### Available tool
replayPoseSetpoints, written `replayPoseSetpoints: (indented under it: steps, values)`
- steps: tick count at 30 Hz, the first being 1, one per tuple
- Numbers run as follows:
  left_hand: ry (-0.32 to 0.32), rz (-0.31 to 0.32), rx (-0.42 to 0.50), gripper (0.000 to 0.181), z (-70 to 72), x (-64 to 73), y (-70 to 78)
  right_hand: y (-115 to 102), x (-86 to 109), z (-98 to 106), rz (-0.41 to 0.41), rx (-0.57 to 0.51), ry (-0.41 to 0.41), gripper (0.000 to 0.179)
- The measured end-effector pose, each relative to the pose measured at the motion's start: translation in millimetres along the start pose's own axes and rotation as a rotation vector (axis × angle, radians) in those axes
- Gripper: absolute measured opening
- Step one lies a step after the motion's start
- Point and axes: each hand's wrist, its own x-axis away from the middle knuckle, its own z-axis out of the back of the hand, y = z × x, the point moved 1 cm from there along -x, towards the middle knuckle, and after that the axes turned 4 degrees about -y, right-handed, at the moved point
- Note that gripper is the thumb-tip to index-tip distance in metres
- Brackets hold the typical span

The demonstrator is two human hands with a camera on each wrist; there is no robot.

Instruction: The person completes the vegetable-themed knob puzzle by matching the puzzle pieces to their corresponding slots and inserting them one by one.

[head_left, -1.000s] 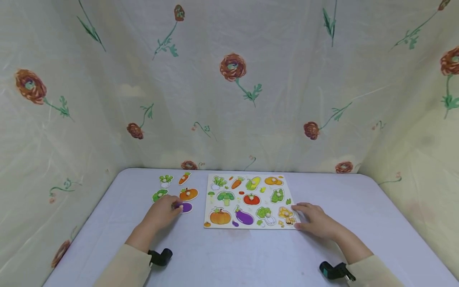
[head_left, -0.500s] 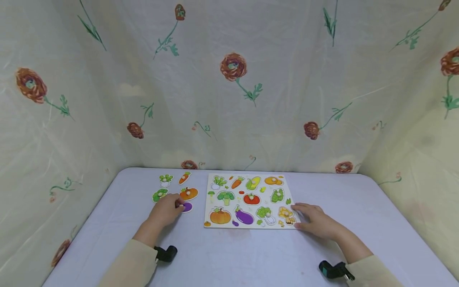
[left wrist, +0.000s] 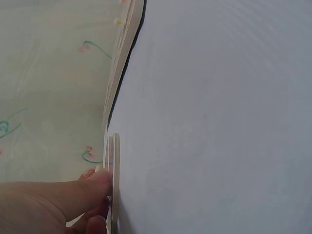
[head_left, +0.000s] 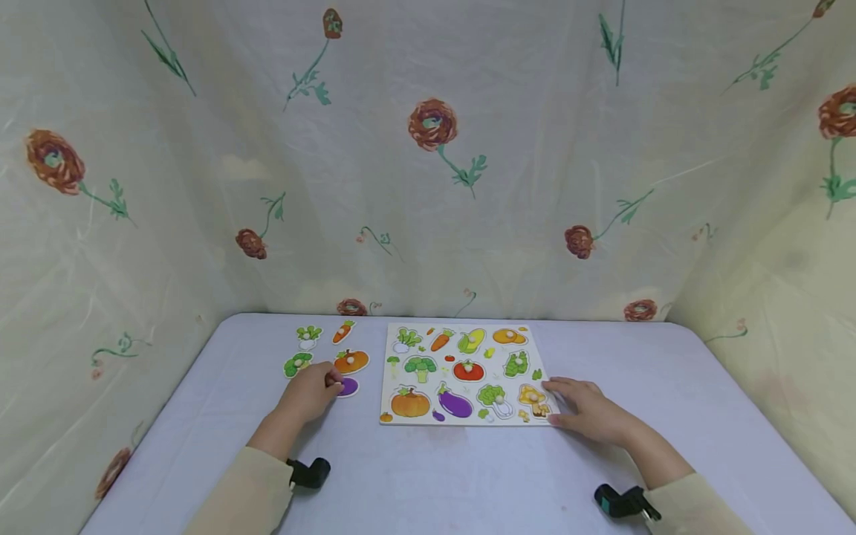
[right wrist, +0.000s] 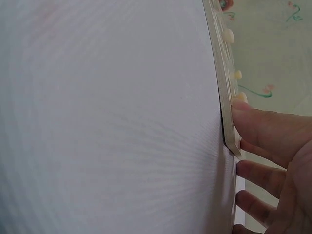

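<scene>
A vegetable puzzle board (head_left: 428,420) lies flat on the pale table (head_left: 468,475). To its left lies a loose purple eggplant piece (head_left: 349,386). My left hand (head_left: 310,390) covers that piece's left part, and my thumb (left wrist: 73,195) and a finger pinch at the piece (left wrist: 115,185). My right hand (head_left: 585,409) rests at the board's near right corner. Its thumb (right wrist: 263,126) lies on the board's edge (right wrist: 222,97), and the other fingers lie loosely beside it on the table.
More loose pieces lie left of the board: a radish (head_left: 309,336), a carrot (head_left: 343,331), an orange vegetable (head_left: 351,361) and a green one (head_left: 297,363). Floral cloth (head_left: 435,186) walls in the table on three sides.
My left hand has slid a little forward over the purple piece, hiding more of it. The right hand and the board have stayed put.
</scene>
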Motion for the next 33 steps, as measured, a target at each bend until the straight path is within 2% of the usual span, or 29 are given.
replayPoseSetpoints:
  steps: [9,17,29,33]
  values:
    - [-0.025,0.014,0.053,0.009,-1.0,-1.9,-5.4,0,-0.7,1,0.008,0.000,-0.001,0.066]
    - [-0.040,-0.017,0.092,0.010,-2.0,0.4,-6.3,1,-0.6,0,0.012,-0.011,-0.005,0.066]
    - [-0.089,-0.069,0.173,0.006,-2.6,7.6,22.2,1,-1.2,1,0.002,-0.001,-0.010,0.067]
    - [-0.112,-0.111,0.210,0.006,-2.1,8.8,34.4,0,-1.5,1,-0.005,0.003,-0.016,0.067]
